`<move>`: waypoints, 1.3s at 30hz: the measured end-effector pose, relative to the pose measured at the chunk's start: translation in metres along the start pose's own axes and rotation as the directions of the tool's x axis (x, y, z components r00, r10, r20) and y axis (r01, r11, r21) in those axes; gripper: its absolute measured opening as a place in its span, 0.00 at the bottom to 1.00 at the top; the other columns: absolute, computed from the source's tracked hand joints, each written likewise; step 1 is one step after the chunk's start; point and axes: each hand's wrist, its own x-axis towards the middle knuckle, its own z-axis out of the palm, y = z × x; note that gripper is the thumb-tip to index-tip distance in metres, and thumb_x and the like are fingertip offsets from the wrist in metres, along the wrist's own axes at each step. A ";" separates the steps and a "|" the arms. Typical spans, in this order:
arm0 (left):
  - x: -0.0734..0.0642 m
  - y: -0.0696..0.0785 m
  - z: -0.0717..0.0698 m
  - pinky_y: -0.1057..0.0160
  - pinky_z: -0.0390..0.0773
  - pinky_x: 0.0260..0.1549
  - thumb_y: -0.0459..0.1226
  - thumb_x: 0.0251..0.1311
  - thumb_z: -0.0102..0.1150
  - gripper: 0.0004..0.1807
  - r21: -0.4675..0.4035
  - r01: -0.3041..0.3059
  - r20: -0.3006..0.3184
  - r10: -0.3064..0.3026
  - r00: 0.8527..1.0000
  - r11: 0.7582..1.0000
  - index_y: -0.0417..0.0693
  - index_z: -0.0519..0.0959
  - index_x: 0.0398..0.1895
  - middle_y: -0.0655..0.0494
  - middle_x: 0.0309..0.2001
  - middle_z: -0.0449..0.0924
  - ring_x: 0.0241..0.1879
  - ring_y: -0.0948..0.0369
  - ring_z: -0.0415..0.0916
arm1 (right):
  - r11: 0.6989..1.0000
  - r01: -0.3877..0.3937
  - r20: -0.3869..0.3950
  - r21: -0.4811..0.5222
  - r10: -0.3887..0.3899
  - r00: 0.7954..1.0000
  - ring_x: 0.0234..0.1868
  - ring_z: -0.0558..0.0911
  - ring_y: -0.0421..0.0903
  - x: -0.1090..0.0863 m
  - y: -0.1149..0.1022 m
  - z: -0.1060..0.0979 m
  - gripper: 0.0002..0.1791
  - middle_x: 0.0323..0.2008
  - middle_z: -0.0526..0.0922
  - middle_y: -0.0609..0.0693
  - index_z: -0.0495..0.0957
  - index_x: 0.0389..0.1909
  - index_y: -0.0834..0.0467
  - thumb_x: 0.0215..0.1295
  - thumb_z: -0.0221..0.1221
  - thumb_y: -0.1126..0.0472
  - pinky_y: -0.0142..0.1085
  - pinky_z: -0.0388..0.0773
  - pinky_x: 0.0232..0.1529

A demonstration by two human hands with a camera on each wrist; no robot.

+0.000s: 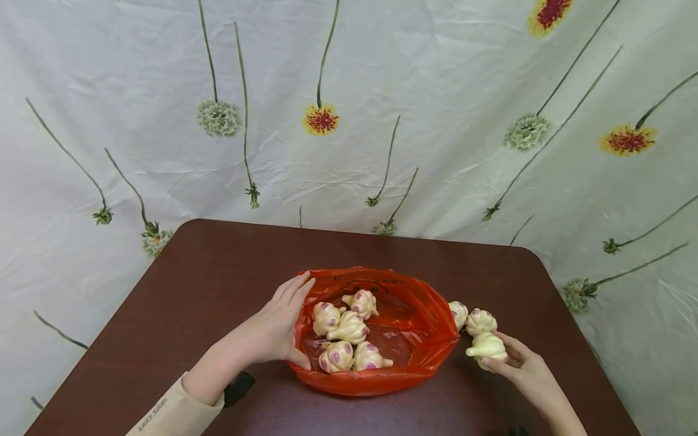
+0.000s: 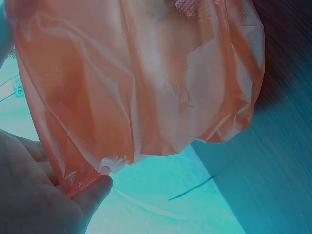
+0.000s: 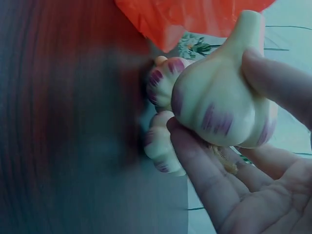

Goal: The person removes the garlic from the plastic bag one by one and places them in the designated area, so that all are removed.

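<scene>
A red plastic bag (image 1: 376, 383) lies with its mouth wide on the table, several garlic bulbs (image 1: 349, 327) inside it. My left hand (image 1: 280, 324) grips the bag's left rim. In the left wrist view the thumb (image 2: 95, 195) lies over the gathered film of the bag (image 2: 97, 97), and the other fingers are partly behind it. To the right of the bag, my right hand (image 1: 526, 369) holds a garlic bulb (image 1: 487, 347) between thumb and fingers. The right wrist view shows this pale bulb with purple patches (image 3: 224, 97) up close, its stem pointing upward.
Two more garlic bulbs sit just right of the bag, one (image 1: 481, 321) behind the held bulb and one (image 1: 458, 313) partly hidden by the bag's edge. The dark brown table (image 1: 229, 272) ends at a flower-patterned white cloth (image 1: 436, 91) hanging behind and at the sides.
</scene>
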 end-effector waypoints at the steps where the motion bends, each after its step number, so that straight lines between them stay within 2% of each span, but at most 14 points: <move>1: 0.000 0.000 0.000 0.39 0.66 0.65 0.49 0.27 0.85 0.71 0.000 0.001 -0.001 -0.001 1.000 1.000 0.31 0.51 0.74 0.35 0.76 0.46 0.73 0.39 0.45 | 1.000 0.010 0.002 -0.006 -0.010 1.000 0.42 0.83 0.33 0.001 0.001 0.001 0.40 0.59 0.77 0.65 0.61 0.72 0.64 0.62 0.66 0.56 0.29 0.79 0.40; 6: -0.001 -0.001 0.001 0.39 0.67 0.64 0.50 0.28 0.84 0.72 -0.015 0.014 0.002 -0.014 1.000 1.000 0.31 0.50 0.74 0.36 0.76 0.45 0.74 0.39 0.45 | 0.998 0.019 0.008 -0.061 -0.018 1.000 0.48 0.84 0.46 0.004 0.000 0.006 0.41 0.62 0.75 0.68 0.62 0.71 0.65 0.62 0.67 0.54 0.29 0.79 0.39; 12: -0.001 -0.003 0.003 0.39 0.66 0.64 0.49 0.28 0.85 0.72 -0.039 0.016 0.002 -0.016 1.000 0.999 0.32 0.50 0.75 0.36 0.76 0.45 0.74 0.39 0.45 | 0.985 0.018 -0.019 -0.172 -0.021 1.000 0.46 0.84 0.49 0.006 -0.001 0.012 0.42 0.55 0.80 0.65 0.65 0.69 0.66 0.57 0.70 0.51 0.32 0.79 0.37; 19: -0.002 -0.002 0.005 0.38 0.65 0.65 0.49 0.28 0.85 0.72 -0.062 0.010 0.007 -0.009 1.000 0.998 0.32 0.49 0.75 0.35 0.76 0.44 0.74 0.39 0.44 | 0.942 0.031 -0.052 -0.335 -0.052 0.997 0.47 0.83 0.56 0.008 0.003 0.019 0.43 0.52 0.81 0.68 0.68 0.66 0.65 0.55 0.70 0.45 0.46 0.80 0.40; 23: -0.002 -0.001 0.005 0.38 0.64 0.66 0.49 0.27 0.85 0.72 -0.059 0.006 0.008 -0.005 1.000 0.998 0.32 0.49 0.75 0.35 0.76 0.44 0.74 0.39 0.43 | 0.946 0.037 -0.048 -0.321 -0.056 0.997 0.49 0.84 0.57 0.006 0.004 0.022 0.43 0.54 0.80 0.69 0.68 0.66 0.65 0.54 0.71 0.46 0.47 0.81 0.42; 30: -0.002 0.000 0.003 0.39 0.65 0.65 0.49 0.28 0.85 0.72 -0.050 0.020 0.023 -0.018 1.000 0.999 0.33 0.49 0.75 0.36 0.77 0.44 0.74 0.40 0.43 | 0.956 0.032 -0.023 -0.292 -0.040 0.999 0.44 0.86 0.53 0.004 -0.003 0.020 0.45 0.59 0.76 0.68 0.68 0.66 0.66 0.53 0.71 0.45 0.44 0.83 0.38; 35: 0.000 0.000 0.001 0.39 0.65 0.65 0.49 0.28 0.85 0.72 -0.046 0.028 0.026 -0.027 0.999 0.999 0.33 0.49 0.75 0.36 0.76 0.44 0.74 0.40 0.43 | 0.933 0.046 -0.023 -0.356 -0.058 0.998 0.49 0.84 0.58 0.003 -0.018 0.010 0.44 0.63 0.72 0.69 0.68 0.66 0.67 0.56 0.69 0.44 0.49 0.83 0.42; 39: 0.000 -0.001 0.001 0.39 0.65 0.66 0.49 0.28 0.85 0.72 -0.045 0.026 0.021 -0.025 0.999 0.999 0.33 0.49 0.75 0.36 0.76 0.44 0.74 0.40 0.43 | 0.914 0.099 -0.044 -0.394 -0.126 0.991 0.53 0.82 0.62 -0.001 -0.035 0.004 0.41 0.64 0.71 0.69 0.68 0.66 0.66 0.59 0.68 0.45 0.53 0.81 0.45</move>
